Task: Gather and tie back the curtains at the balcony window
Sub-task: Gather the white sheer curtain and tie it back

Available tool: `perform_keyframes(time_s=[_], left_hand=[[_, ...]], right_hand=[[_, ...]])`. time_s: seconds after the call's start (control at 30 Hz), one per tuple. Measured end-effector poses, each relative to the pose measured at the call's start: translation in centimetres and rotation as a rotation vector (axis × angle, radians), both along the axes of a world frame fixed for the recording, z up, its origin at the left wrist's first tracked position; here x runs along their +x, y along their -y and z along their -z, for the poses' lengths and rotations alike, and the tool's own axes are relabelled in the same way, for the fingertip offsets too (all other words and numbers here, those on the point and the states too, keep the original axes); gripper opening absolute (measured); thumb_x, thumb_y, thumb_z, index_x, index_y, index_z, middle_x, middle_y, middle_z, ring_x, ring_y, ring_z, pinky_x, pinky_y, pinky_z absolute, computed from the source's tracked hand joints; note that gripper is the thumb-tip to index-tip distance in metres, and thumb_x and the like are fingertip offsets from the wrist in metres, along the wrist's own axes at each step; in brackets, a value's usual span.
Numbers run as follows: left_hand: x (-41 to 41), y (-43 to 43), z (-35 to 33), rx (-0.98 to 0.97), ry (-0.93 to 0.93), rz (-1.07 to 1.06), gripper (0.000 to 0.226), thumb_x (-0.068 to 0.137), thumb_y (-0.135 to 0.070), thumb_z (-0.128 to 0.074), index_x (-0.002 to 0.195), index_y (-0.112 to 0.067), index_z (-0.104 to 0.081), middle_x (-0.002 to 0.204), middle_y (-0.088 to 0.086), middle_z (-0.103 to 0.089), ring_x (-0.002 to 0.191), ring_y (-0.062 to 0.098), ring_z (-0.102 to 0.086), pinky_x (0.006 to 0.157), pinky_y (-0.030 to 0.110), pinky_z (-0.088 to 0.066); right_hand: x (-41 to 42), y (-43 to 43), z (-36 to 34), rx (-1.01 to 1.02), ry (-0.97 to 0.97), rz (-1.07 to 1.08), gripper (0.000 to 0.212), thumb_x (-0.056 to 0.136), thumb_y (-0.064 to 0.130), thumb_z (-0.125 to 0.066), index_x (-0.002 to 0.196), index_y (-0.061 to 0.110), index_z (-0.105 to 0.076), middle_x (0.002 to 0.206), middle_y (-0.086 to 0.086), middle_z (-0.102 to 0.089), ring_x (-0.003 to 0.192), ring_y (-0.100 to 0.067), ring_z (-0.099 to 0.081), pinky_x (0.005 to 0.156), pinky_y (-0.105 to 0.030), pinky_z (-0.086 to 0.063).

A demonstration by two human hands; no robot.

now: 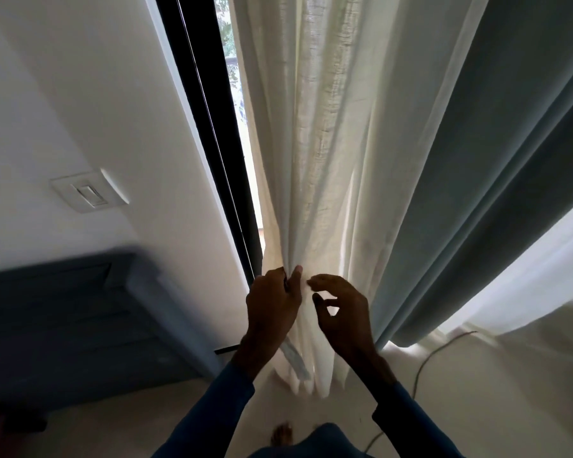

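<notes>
White wall (80, 94) and a black window frame (209, 143) fill the left of the view, with a narrow strip of daylight and greenery showing between the frame and the hanging fabric. Low in the middle, the left hand (273, 307) is pinching a gathered bunch of the sheer cream-white linen curtain (325, 143), thumb and fingers pressed together on the folds just beside the frame. The right hand (343, 312) hovers just beside it on the same bunch, fingers curled and parted, fingertips at the cloth; whether they grip anything I cannot tell. Both arms wear dark blue long sleeves (235, 401). Below the hands the sheer curtain narrows into tight pleats that reach the pale floor (344, 411), with a pale blue strip of fabric (295, 357) hanging among them under the left wrist. To the right hangs a heavy grey-blue opaque curtain (497, 160), its hem near the floor, and past it more white sheer fabric. A thin cord (430, 355) trails over the floor on that side. On the left wall sits a white rocker light switch (88, 193), and below it a blurred dark blue upholstered piece of furniture (73, 325) stands against the wall.
</notes>
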State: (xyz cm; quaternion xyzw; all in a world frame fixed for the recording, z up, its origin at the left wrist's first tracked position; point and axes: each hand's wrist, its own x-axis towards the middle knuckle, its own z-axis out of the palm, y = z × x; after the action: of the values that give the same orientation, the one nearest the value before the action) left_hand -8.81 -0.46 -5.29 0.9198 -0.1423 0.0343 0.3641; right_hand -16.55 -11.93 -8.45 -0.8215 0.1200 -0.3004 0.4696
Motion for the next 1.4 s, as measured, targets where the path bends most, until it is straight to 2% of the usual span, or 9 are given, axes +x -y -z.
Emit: perform_keyframes(time_s=[0.23, 0.33, 0.47, 0.77, 0.97, 1.07, 1.17, 1.27, 1.4], left_hand=[[0.9, -1.5, -0.2, 0.084, 0.016, -0.055, 0.048, 0.099, -0.052, -0.049, 0.068, -0.016, -0.052, 0.07, 0.002, -0.068, 0.061, 0.016, -0.06, 0.06, 0.027, -0.048], [1.0, -1.8, -0.4, 0.115, 0.032, -0.089, 0.044, 0.099, -0.049, -0.05, 0.07, -0.016, -0.049, 0.071, 0.003, -0.064, 0.064, 0.011, -0.046, 0.061, 0.025, -0.033], [1.8, -2.0, 0.0, 0.108, 0.004, -0.081, 0.053, 0.099, -0.054, -0.046, 0.076, -0.009, -0.064, 0.074, 0.003, -0.07, 0.068, 0.019, -0.065, 0.064, 0.029, -0.049], [2.2, -2.6, -0.1, 0.133, -0.007, -0.106, 0.048, 0.099, -0.053, -0.045, 0.069, -0.017, -0.051, 0.072, 0.007, -0.07, 0.067, 0.023, -0.066, 0.065, 0.028, -0.047], [2.2, -2.5, -0.4, 0.123, 0.01, -0.104, 0.046, 0.1, -0.05, -0.046, 0.069, -0.017, -0.052, 0.068, 0.002, -0.068, 0.058, 0.013, -0.058, 0.062, 0.024, -0.042], [2.3, -2.5, -0.5, 0.127, 0.016, -0.112, 0.047, 0.1, -0.05, -0.045, 0.067, -0.018, -0.049, 0.066, 0.002, -0.068, 0.056, 0.012, -0.057, 0.06, 0.021, -0.037], [2.0, -2.4, -0.4, 0.117, 0.013, -0.111, 0.047, 0.1, -0.05, -0.047, 0.066, -0.018, -0.049, 0.065, 0.0, -0.065, 0.057, 0.012, -0.058, 0.054, 0.016, -0.031], [1.5, -1.9, -0.4, 0.084, 0.035, -0.063, 0.049, 0.1, -0.048, -0.049, 0.072, -0.011, -0.063, 0.072, 0.003, -0.071, 0.062, 0.014, -0.065, 0.06, 0.014, -0.042], [0.6, -1.1, -0.3, 0.006, -0.028, 0.039, 0.043, 0.101, -0.045, -0.05, 0.088, -0.009, -0.07, 0.07, -0.011, -0.06, 0.054, 0.0, -0.053, 0.051, 0.004, -0.041]], right_hand=[[-0.4, 5.8, -2.0, 0.147, 0.015, 0.565, 0.067, 0.075, 0.038, -0.089, 0.126, 0.016, -0.051, 0.12, 0.001, -0.054, 0.1, -0.014, -0.056, 0.076, -0.025, -0.05], [0.9, 6.8, -2.4, 0.104, -0.02, 0.44, 0.054, 0.078, 0.039, -0.087, 0.12, 0.018, -0.061, 0.115, 0.005, -0.064, 0.099, -0.012, -0.062, 0.078, -0.028, -0.054], [2.3, 4.3, -2.0, -0.005, -0.007, 0.325, 0.008, 0.091, 0.023, -0.075, 0.097, 0.025, -0.071, 0.092, 0.015, -0.071, 0.083, -0.004, -0.067, 0.072, -0.039, -0.06], [3.2, 6.5, -2.2, 0.106, -0.124, 0.338, 0.071, 0.081, 0.042, -0.084, 0.139, 0.013, -0.054, 0.135, -0.002, -0.062, 0.116, -0.014, -0.059, 0.093, -0.031, -0.053], [4.2, 6.6, -1.8, -0.004, -0.126, 0.319, 0.03, 0.088, 0.039, -0.077, 0.076, 0.016, -0.062, 0.078, 0.004, -0.07, 0.069, -0.012, -0.065, 0.066, -0.034, -0.057], [3.3, 6.3, -1.5, 0.032, -0.095, 0.407, 0.027, 0.09, 0.039, -0.075, 0.08, 0.017, -0.064, 0.078, 0.005, -0.07, 0.068, -0.014, -0.069, 0.066, -0.037, -0.062], [2.1, 4.6, -1.6, 0.046, -0.055, 0.403, 0.022, 0.09, 0.029, -0.077, 0.08, 0.017, -0.061, 0.073, 0.007, -0.064, 0.064, -0.01, -0.064, 0.062, -0.015, -0.053], [1.7, 1.2, -1.1, 0.005, -0.032, 0.241, 0.03, 0.089, 0.016, -0.078, 0.071, 0.017, -0.054, 0.065, 0.009, -0.055, 0.06, -0.003, -0.053, 0.057, -0.006, -0.038], [2.0, -2.1, -0.7, -0.011, -0.037, 0.004, 0.012, 0.094, 0.018, -0.073, 0.088, 0.026, -0.068, 0.078, 0.026, -0.062, 0.072, 0.001, -0.063, 0.064, -0.009, -0.047]])
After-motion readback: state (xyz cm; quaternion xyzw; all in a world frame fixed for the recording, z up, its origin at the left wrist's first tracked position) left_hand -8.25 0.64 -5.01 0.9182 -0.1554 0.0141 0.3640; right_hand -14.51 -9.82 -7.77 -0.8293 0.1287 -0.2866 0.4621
